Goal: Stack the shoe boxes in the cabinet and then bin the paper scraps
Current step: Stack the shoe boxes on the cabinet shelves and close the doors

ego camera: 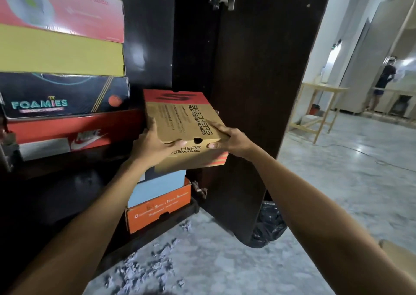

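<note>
A brown and red Skechers Performance shoe box (180, 119) is held at the open front of the dark cabinet (148, 36). My left hand (153, 147) grips its left near corner and my right hand (229, 140) grips its right near corner. It hangs just above a light blue box (157, 187) that rests on an orange box (157, 211). To the left stands a stack: a pink box (60, 13), a yellow box (60, 51), a dark Foamies box (63, 96) and a red Nike box (67, 135). Grey paper scraps (146, 265) lie scattered on the floor.
The dark cabinet door (258, 92) stands open on the right. Behind its lower edge sits a black bin bag (269, 225). A brown box corner (396, 254) shows at the right edge. Further off are a wooden table (319, 112) and a person (382, 83).
</note>
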